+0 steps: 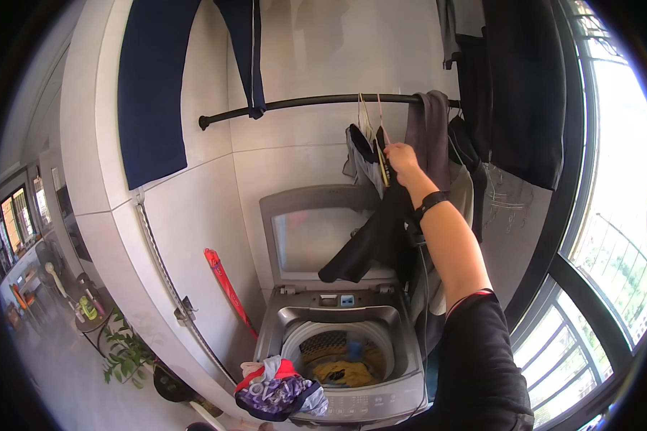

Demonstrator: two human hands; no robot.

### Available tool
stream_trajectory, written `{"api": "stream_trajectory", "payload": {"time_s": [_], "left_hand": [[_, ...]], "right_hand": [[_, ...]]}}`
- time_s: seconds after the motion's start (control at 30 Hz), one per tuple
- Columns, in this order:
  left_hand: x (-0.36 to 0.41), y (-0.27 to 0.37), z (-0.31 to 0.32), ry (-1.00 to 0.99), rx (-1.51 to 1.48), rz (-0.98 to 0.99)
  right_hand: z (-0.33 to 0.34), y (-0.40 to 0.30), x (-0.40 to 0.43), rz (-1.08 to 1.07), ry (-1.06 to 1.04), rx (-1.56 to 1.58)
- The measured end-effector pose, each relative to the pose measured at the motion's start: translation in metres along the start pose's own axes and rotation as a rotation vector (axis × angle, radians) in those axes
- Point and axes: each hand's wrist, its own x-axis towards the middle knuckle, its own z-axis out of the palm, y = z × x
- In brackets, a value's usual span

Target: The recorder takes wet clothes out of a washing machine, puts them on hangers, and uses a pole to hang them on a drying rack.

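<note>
My right hand [403,157], with a black band on its wrist, reaches up and grips a pink clothes hanger [381,116] just below the rod. The hanger's hook is over the black rod [323,100]. A black garment [364,242] hangs beneath my hand, in front of the raised lid of a washing machine. Close on the left, a grey and black garment [362,156] hangs from the same rod. My left hand is out of view. Below, a bundle of purple-patterned, red and grey clothes [280,390] rests at the machine's front left corner.
The top-loading washing machine [407,355] stands open, with yellow-brown cloth [348,373] in its drum. Dark clothes [528,97] hang at right by a window [604,226]; navy trousers [153,97] hang upper left. A red long packet [231,291] leans on the wall. A plant [121,350] stands lower left.
</note>
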Motion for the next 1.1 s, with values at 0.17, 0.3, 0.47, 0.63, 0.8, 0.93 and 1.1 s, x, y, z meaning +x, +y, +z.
{"api": "stream_trajectory", "payload": {"time_s": [0.17, 0.3, 0.47, 0.63, 0.8, 0.93, 1.1], "left_hand": [[0.003, -0.015, 0.001, -0.023, -0.057, -0.056], [0.002, -0.004, 0.009, -0.014, -0.017, -0.033], [0.002, 0.011, 0.021, -0.035, -0.01, -0.048], [0.016, 0.012, 0.028, -0.1, 0.356, 0.089], [0.021, 0.021, 0.037, -0.109, 0.427, 0.043], [0.013, 0.036, 0.046, -0.075, 0.315, -0.044], [0.009, 0.046, 0.043, -0.138, 0.461, -0.048]], "right_hand": [[-0.05, 0.009, 0.021, 0.01, 0.111, -0.212], [-0.101, -0.002, 0.028, -0.057, 0.295, -0.824], [-0.098, -0.016, 0.01, -0.329, 0.314, -0.829], [-0.047, -0.034, 0.003, -0.353, 0.032, -0.732], [-0.029, -0.039, -0.006, -0.401, 0.02, -1.055], [-0.02, -0.036, -0.007, -0.978, 0.418, -1.249], [-0.004, -0.037, 0.008, -0.289, -0.185, -1.012]]}}
